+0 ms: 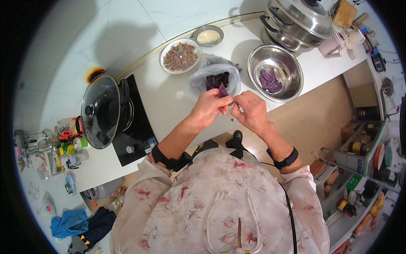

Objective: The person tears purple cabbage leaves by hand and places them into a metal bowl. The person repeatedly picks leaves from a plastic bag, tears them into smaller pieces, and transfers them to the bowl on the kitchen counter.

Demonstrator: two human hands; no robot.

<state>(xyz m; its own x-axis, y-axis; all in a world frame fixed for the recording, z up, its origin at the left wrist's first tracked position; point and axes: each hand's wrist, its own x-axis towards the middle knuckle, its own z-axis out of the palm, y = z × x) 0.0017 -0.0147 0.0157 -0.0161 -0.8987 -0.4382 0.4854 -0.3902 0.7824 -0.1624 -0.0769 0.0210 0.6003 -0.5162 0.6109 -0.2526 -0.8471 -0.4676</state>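
Observation:
Between the fingers of my left hand point(211, 106) is a dark purple leaf piece point(223, 91), pointing up. My right hand point(252, 111) meets it at the fingertips, pinching near the lower end of the piece. Just beyond my hands stands an open clear plastic bag point(234, 76) with dark purple leafy pieces point(217, 80) inside. To the right, a stainless steel bowl point(293, 68) holds several purple pieces point(269, 81). Whether my right fingers hold a part of the leaf is hard to see.
A plate of reddish-brown food point(180, 57) and a small metal dish point(208, 36) stand by the wall. A lidded wok point(101, 111) sits on the black cooktop point(136, 127) at left. A steel steamer pot point(296, 28) stands behind the bowl. Shelves point(342, 190) line the right side.

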